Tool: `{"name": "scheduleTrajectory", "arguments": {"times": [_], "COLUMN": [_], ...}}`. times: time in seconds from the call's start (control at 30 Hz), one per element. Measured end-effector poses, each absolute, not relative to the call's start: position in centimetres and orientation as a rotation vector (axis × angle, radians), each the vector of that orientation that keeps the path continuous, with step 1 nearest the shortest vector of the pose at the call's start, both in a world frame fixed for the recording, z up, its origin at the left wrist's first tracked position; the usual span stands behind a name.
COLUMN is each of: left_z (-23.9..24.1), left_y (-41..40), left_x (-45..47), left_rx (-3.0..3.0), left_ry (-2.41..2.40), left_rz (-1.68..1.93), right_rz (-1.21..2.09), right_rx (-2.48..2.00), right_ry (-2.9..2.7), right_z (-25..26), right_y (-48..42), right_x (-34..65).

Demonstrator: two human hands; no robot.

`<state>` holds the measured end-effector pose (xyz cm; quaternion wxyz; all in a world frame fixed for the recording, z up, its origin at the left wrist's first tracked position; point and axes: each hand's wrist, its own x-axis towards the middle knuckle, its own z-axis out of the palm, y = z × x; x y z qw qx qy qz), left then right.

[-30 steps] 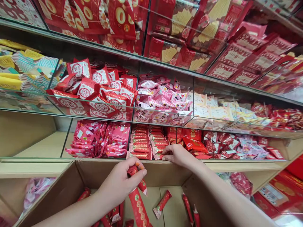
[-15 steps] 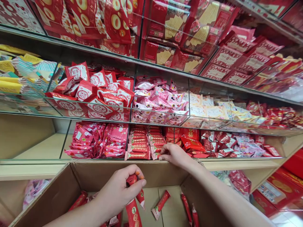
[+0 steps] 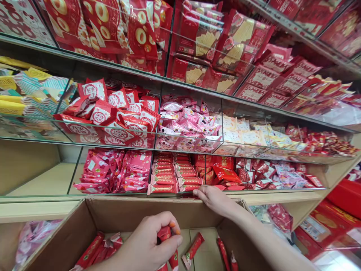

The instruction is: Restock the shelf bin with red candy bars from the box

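Fingers of the left hand (image 3: 153,241) grasp red wrapped bars (image 3: 164,234), which slant downward over the cardboard box (image 3: 126,215); those of the right hand (image 3: 216,200) curl at its far side, whether gripping anything I cannot tell, nearer the stacked bars (image 3: 187,180), lying crosswise just leftward and beyond on the shelf (image 3: 270,197)

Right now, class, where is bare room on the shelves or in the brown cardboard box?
Free: the pale wooden shelf bay left of the pink flowered packets; the box floor between the lone red tubular packet and two red ones at right. Crowded: the box's left; the row from the pink packets rightward.
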<state>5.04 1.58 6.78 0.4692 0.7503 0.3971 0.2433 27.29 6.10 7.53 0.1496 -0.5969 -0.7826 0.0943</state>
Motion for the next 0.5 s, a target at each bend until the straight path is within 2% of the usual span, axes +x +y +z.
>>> {"name": "scheduleTrajectory", "arguments": {"times": [0.37,0.5], "left_z": [7.5,7.6], "left_y": [2.1,3.3], "left_x": [4.6,3.7], "left_rx": [1.854,1.862], "left_ry": [1.011,1.083], "left_rz": [0.645,0.717], "right_rz": [0.2,0.328], "right_rx": [-1.698,-1.543], "right_ry": [-2.254,-2.29], "right_z": [7.5,8.8], "right_y": [6.5,6.1], "right_x": [27.0,27.3]}}
